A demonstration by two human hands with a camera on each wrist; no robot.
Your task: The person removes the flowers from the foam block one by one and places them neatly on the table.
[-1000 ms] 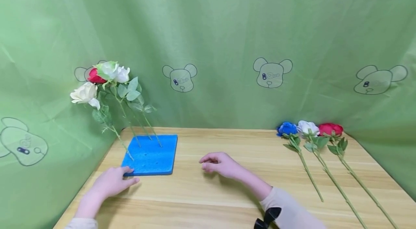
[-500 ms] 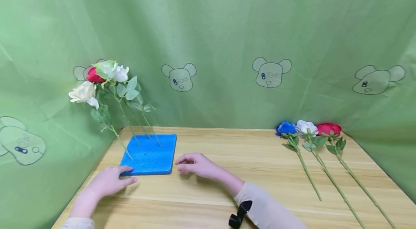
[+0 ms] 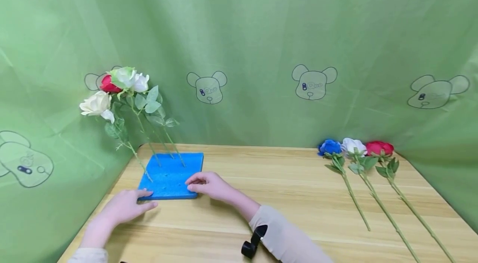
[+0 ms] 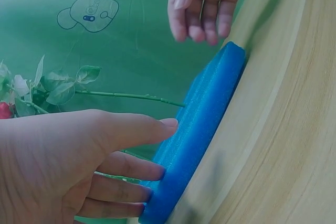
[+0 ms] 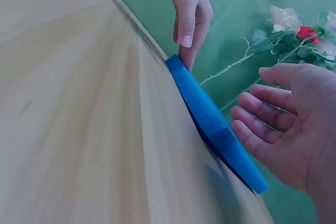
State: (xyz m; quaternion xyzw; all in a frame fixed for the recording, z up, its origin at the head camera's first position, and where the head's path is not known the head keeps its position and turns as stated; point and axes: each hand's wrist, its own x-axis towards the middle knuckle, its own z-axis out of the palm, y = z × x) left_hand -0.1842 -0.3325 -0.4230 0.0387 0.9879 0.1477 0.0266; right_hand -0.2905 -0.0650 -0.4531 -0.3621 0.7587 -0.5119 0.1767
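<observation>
A flat blue foam block (image 3: 172,180) lies on the left of the wooden table, several small holes in its top. Artificial roses stand in it on tilted stems: a cream one (image 3: 96,103), a red one (image 3: 109,84) and white ones (image 3: 128,78). My left hand (image 3: 125,207) rests its fingers on the block's near left corner, thumb held apart; the left wrist view shows the fingertips (image 4: 152,174) touching the edge. At the block's right edge hovers my right hand (image 3: 210,186), fingers loosely bent and holding nothing; the right wrist view shows its bare palm (image 5: 294,114).
On the table's right side lie a blue rose (image 3: 330,147), a white rose (image 3: 354,147) and a red rose (image 3: 379,148), stems toward the near edge. A green curtain (image 3: 254,26) with bear heads hangs behind and beside the wooden table (image 3: 269,163).
My right hand has moved left across the table, from the middle to the blue block's right edge. The left hand has stayed at the block's corner.
</observation>
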